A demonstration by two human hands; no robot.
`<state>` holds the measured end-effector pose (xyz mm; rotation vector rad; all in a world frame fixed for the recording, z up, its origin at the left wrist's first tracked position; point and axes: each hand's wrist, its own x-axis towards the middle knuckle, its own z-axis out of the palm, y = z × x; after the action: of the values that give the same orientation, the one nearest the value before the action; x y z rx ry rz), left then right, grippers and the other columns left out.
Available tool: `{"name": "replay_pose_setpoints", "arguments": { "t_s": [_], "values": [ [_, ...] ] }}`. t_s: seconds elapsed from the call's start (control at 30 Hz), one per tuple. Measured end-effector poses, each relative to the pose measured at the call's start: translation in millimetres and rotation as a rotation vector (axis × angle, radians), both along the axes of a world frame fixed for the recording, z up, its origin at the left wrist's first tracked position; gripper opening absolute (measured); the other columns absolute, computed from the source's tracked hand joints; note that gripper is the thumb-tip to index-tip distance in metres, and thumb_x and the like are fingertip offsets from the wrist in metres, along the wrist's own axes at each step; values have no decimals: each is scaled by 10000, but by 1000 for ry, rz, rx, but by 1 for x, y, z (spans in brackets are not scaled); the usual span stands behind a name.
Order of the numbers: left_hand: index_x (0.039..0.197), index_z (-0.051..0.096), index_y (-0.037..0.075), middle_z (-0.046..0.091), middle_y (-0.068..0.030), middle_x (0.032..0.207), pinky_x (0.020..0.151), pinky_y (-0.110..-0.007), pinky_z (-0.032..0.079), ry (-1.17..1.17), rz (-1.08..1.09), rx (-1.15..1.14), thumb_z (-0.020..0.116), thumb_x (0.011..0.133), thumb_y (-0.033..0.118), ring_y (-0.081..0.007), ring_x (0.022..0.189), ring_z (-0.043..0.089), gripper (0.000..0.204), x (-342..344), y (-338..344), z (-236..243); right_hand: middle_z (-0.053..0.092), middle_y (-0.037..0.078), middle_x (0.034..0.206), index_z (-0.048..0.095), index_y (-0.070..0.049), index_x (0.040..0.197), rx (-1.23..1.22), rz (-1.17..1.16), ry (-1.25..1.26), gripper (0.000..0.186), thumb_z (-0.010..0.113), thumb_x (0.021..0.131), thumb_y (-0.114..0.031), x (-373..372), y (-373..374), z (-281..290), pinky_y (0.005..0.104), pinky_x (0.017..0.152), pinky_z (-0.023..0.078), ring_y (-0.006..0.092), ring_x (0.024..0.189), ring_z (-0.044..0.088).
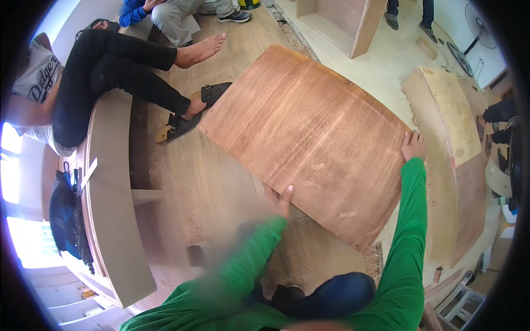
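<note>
A large reddish-brown plywood panel lies at an angle across the middle of the view. My left hand grips its near lower-left edge, thumb on top and fingers mostly hidden underneath. My right hand holds the right edge near the far corner, fingers curled over it. The panel's far left corner is beside a sandalled foot of a seated person; whether they touch I cannot tell. A blurred patch clouds the area around my left forearm.
A person sits on a pale cabinet at the left; another person is behind. An open wooden box, standing legs and a fan are at the back. Stacked boards and a metal ladder-like frame line the right.
</note>
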<state>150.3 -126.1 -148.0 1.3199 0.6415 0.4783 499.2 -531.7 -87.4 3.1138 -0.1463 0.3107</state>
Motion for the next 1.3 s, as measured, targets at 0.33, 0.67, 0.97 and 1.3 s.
{"name": "replay_pose_setpoints", "arguments": {
  "t_s": [0.33,0.67,0.97,1.3],
  "values": [
    [1361,693,81,790,-66,1188,781,-435,634,354,-346,5,952,848,341,-236,1002,762,631,60,157,-4,620,250,1356,591,-28,1404,-51,-218,-39,611,452,1094,-537,-159,9,-13,602,1052,480,441,1288,569],
    [1420,662,-53,769,-166,1084,680,-360,611,467,-260,227,987,780,432,-234,842,732,867,68,251,1,643,228,1142,622,-5,1251,92,-127,-3,482,600,1049,-443,-355,59,8,567,959,470,408,1126,605],
    [1219,780,-89,797,-227,1170,1038,-406,553,602,-243,546,852,833,687,-346,1107,747,870,12,256,23,573,206,1104,595,-14,1247,577,-46,177,420,700,991,-330,-553,83,-12,509,885,487,430,1003,601],
    [1210,762,-90,783,-246,1156,1008,-421,560,619,-112,525,880,878,514,-321,1104,734,699,-100,209,23,605,189,1404,514,34,1489,1468,-245,76,517,699,1032,-122,-636,97,-36,404,1052,503,267,1274,601]
  ]
}}
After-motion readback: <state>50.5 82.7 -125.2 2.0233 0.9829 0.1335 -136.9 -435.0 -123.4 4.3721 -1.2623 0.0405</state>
